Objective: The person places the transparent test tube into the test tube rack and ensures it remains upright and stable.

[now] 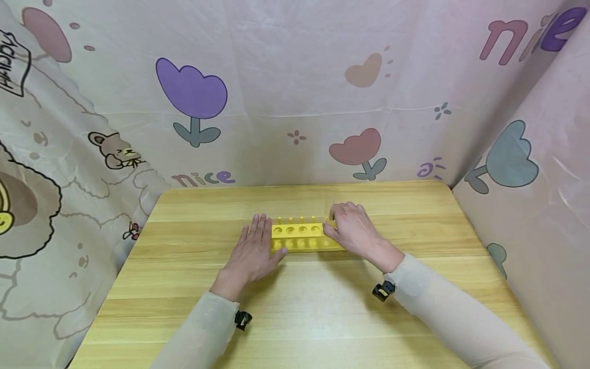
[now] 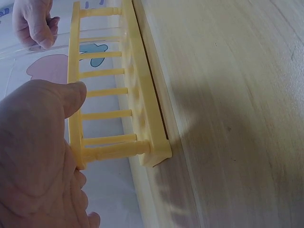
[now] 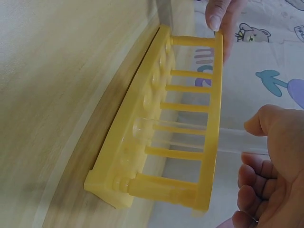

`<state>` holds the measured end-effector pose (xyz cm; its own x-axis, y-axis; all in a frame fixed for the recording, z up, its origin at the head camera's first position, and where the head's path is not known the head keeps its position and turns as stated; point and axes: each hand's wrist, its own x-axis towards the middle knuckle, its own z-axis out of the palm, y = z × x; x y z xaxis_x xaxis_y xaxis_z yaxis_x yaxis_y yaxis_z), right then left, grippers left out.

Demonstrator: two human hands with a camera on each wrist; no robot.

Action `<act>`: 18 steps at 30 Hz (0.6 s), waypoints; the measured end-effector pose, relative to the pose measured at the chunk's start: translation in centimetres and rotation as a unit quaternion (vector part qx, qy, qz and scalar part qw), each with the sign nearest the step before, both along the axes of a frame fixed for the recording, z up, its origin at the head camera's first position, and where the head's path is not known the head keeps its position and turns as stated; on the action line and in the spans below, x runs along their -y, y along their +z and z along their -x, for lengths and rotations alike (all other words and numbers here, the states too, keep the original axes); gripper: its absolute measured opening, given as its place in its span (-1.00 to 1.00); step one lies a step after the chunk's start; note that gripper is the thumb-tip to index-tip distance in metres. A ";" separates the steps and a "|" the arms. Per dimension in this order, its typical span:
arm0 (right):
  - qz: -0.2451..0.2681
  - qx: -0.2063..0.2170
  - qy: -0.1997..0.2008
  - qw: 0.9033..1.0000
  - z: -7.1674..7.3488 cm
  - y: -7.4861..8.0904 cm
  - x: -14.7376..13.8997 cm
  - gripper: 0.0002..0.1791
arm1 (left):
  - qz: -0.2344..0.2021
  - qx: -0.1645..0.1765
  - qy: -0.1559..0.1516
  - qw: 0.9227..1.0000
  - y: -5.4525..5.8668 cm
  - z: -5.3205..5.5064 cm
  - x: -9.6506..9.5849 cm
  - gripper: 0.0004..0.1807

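Observation:
A yellow test tube rack (image 1: 296, 230) stands upright on the table, with a row of round holes in its top and pegs behind. My left hand (image 1: 252, 251) lies at its left end with the fingers straight; its thumb (image 2: 75, 97) touches the top plate. My right hand (image 1: 352, 229) is over the right end. Its thumb and curled fingers hold a clear test tube (image 3: 235, 140). The tube runs down through a hole in the top plate, and its lower end is at the rack's base. In the left wrist view it shows faintly.
The rack rests on a light wooden table (image 1: 295, 307). Printed cloth (image 1: 276, 92) hangs behind the table and along both sides, near its back edge. A small black device (image 1: 383, 290) sits at the right wrist, another (image 1: 243, 320) at the left.

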<state>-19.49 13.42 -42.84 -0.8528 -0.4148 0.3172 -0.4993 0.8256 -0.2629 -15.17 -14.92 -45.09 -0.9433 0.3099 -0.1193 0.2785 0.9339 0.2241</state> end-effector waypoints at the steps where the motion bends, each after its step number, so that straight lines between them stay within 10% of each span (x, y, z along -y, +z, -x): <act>1: -0.001 0.001 0.000 1.000 0.0 0.0 0.0 -0.72 | 0.000 0.000 0.000 1.000 0.0 0.0 0.0 0.02; 18: -0.011 0.019 -0.027 0.999 -1.6 -0.5 -1.6 -0.07 | -0.038 -0.034 0.029 0.998 -0.3 -0.3 0.6 0.04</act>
